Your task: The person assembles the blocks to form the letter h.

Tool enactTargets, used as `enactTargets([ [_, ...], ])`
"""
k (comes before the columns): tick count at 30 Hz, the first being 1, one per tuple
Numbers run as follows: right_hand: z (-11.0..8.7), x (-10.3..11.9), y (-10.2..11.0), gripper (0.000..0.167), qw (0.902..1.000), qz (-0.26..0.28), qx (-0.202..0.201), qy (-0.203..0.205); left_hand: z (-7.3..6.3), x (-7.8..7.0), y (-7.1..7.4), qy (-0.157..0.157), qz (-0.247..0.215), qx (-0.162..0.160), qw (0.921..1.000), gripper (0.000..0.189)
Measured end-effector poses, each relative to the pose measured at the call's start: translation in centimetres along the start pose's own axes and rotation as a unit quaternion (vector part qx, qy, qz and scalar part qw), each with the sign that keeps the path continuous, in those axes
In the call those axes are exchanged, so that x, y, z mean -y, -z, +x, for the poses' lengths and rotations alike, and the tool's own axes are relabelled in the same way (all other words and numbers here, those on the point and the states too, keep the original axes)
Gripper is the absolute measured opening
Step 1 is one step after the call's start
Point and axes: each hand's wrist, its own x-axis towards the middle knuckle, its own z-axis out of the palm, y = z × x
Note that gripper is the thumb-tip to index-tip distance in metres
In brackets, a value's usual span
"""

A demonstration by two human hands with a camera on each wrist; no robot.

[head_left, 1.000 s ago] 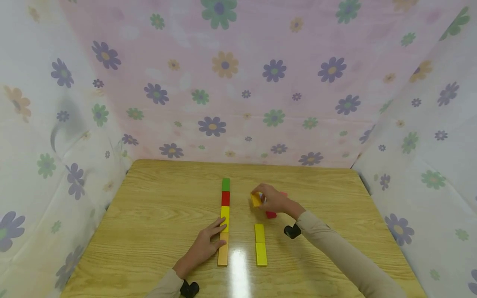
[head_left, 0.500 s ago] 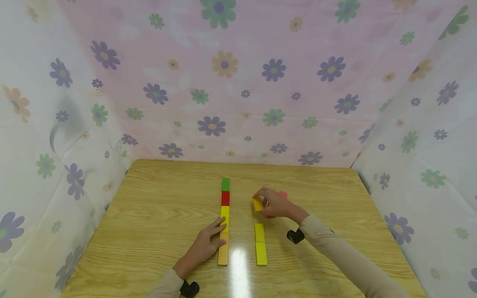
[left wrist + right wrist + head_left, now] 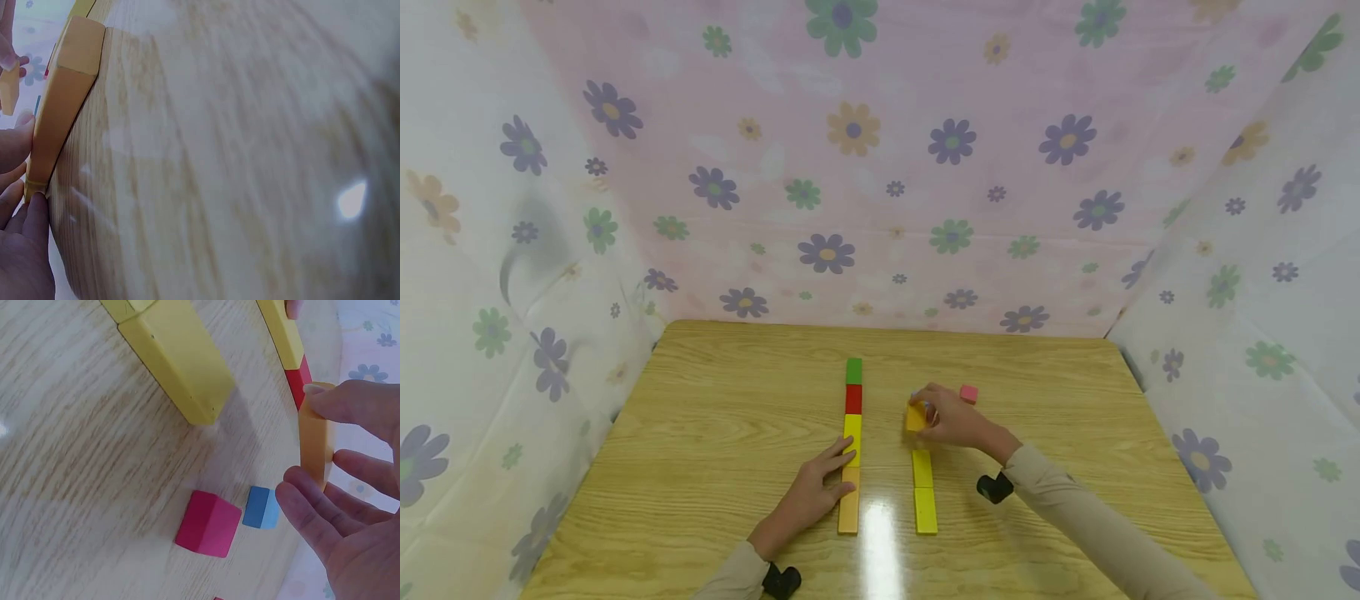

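My left hand (image 3: 811, 497) lies along a straight row of wooden blocks, fingers extended on the long yellow block (image 3: 853, 427) and thumb on the orange block (image 3: 848, 515). That row continues away from me with a red block (image 3: 853, 400) and a green block (image 3: 854, 372). My right hand (image 3: 955, 417) pinches another orange block (image 3: 314, 444) between thumb and fingertips, held above the table. Just beyond the near row of two yellow blocks (image 3: 922, 471), (image 3: 926, 511) it hovers. Beneath it, the right wrist view shows a crimson block (image 3: 208, 524) and a blue block (image 3: 260, 507).
A small pink block (image 3: 969, 394) lies right of and beyond the right hand. The wooden table (image 3: 715, 417) is enclosed by flowered cloth (image 3: 895, 150) at the back and sides. Wrist camera mounts (image 3: 995, 487) hang below both sleeves.
Holding the orange block, my right hand has shifted slightly toward me, near the far end of the two yellow blocks. The pink block shows more fully. My left hand stays still.
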Motion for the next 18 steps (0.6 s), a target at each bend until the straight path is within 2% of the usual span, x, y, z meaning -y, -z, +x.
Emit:
enactTargets([
  [5,0.0,0.4,-0.7,0.049,0.9994,-0.007,-0.033,-0.008,0.0,0.1,0.0,-0.008,0.005,-0.001,1.0,0.051],
  [18,1.2,0.7,-3.4,0.044,0.9924,-0.024,-0.112,-0.046,0.0,-0.1,0.1,-0.005,0.009,-0.001,0.9999,0.051],
])
